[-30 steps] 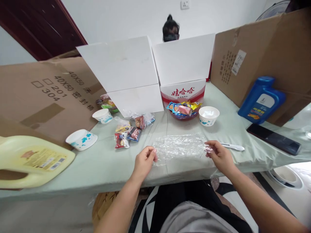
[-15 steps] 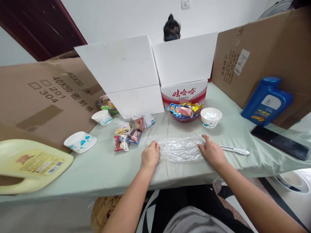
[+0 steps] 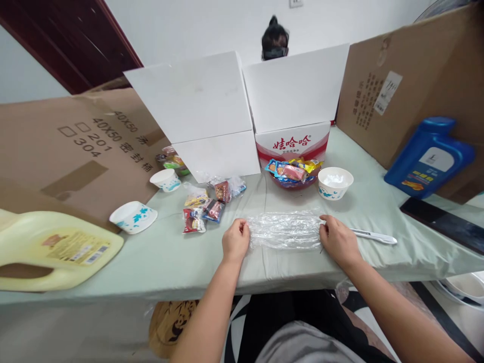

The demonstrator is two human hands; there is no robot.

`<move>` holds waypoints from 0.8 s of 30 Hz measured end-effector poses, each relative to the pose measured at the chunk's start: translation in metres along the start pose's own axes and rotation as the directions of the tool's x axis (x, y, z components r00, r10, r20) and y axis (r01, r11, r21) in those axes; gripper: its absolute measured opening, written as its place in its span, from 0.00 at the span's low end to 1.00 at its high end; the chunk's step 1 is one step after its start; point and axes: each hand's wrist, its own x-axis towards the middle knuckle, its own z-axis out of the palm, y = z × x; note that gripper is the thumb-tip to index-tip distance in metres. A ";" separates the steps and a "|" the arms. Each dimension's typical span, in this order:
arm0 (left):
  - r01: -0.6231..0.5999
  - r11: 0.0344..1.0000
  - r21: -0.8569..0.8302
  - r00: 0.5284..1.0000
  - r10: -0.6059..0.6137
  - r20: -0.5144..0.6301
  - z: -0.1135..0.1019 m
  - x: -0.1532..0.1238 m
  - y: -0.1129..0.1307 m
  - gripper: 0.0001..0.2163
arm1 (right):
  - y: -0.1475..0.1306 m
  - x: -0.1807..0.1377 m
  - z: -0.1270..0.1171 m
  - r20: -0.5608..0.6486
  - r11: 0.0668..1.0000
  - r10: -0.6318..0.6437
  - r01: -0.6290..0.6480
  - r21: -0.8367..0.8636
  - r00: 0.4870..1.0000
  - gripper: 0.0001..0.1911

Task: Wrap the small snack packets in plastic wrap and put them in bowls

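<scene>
A crinkled strip of clear plastic film (image 3: 284,230) is stretched flat across the table in front of me. Its left end is pinched in my left hand (image 3: 236,240), with the fingers curled into a fist. At the opposite end, my right hand (image 3: 339,241) grips the film between thumb and fingers. Just beyond my right hand lies a slim white tool (image 3: 376,236), perhaps a utility knife, partly hidden by the hand. Several wrapped snacks (image 3: 212,209) lie loose to the left of the film. Behind it stand a bowl of wrapped snacks (image 3: 293,174) and a white paper bowl (image 3: 335,183) with clear plastic inside.
Two paper bowls (image 3: 133,218) lie tipped at left, near a pale yellow jug (image 3: 68,252). White boxes (image 3: 212,101) and brown cartons (image 3: 397,85) wall the table. At right are a blue bottle (image 3: 429,157) and a phone (image 3: 446,222). A person's head (image 3: 275,39) shows behind the boxes.
My right hand has shifted slightly outward along the film's right end, and the film looks pulled a little straighter. The whole view has swung slightly left.
</scene>
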 end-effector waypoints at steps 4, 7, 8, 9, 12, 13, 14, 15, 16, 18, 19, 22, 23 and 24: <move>0.067 0.995 -0.072 0.996 -0.071 -0.050 0.001 0.003 -0.002 0.06 | -0.004 0.002 -0.003 0.145 0.992 0.102 -0.090 -0.091 0.984 0.14; 0.104 0.990 -0.098 0.993 -0.108 -0.040 0.002 0.004 -0.003 0.09 | -0.008 0.004 -0.006 0.232 0.982 0.143 -0.109 -0.152 0.962 0.13; 0.099 0.987 -0.129 0.994 -0.103 -0.030 0.002 0.004 -0.003 0.10 | -0.008 0.005 -0.007 0.247 0.981 0.147 -0.109 -0.163 0.958 0.13; 0.089 0.979 -0.185 0.995 -0.094 -0.015 0.002 0.004 -0.003 0.11 | -0.009 0.005 -0.007 0.256 0.979 0.150 -0.108 -0.171 0.955 0.12; 0.045 0.903 -0.428 0.998 -0.024 0.055 -0.005 -0.001 -0.007 0.18 | -0.010 0.006 -0.008 0.272 0.979 0.146 -0.098 -0.180 0.951 0.12; 0.038 0.870 -0.491 0.997 0.003 0.082 -0.009 -0.003 -0.010 0.21 | -0.010 0.006 -0.009 0.278 0.979 0.143 -0.094 -0.182 0.950 0.12; 0.036 0.844 -0.535 0.993 0.028 0.111 -0.013 -0.006 -0.013 0.24 | -0.010 0.006 -0.009 0.284 0.979 0.141 -0.090 -0.184 0.948 0.12; 0.037 0.825 -0.563 0.989 0.052 0.141 -0.017 -0.010 -0.016 0.27 | -0.010 0.007 -0.009 0.291 0.979 0.139 -0.086 -0.187 0.947 0.12; 0.038 0.816 -0.577 0.983 0.074 0.169 -0.021 -0.014 -0.020 0.30 | -0.010 0.007 -0.009 0.297 0.978 0.137 -0.082 -0.191 0.945 0.12; 0.028 0.819 -0.574 0.971 0.114 0.210 -0.028 -0.024 -0.028 0.34 | -0.011 0.007 -0.010 0.305 0.977 0.135 -0.076 -0.198 0.943 0.12; 0.014 0.828 -0.561 0.967 0.132 0.219 -0.031 -0.029 -0.032 0.36 | -0.011 0.008 -0.011 0.307 0.976 0.136 -0.075 -0.202 0.942 0.12; -0.037 0.865 -0.500 0.960 0.169 0.222 -0.035 -0.042 -0.037 0.42 | -0.011 0.008 -0.011 0.310 0.977 0.132 -0.069 -0.204 0.942 0.13; -0.047 0.875 -0.482 0.960 0.174 0.221 -0.035 -0.045 -0.038 0.43 | -0.011 0.008 -0.011 0.310 0.977 0.127 -0.066 -0.202 0.942 0.13; -0.053 0.881 -0.470 0.960 0.175 0.220 -0.034 -0.047 -0.038 0.44 | -0.011 0.008 -0.011 0.310 0.978 0.123 -0.061 -0.201 0.943 0.13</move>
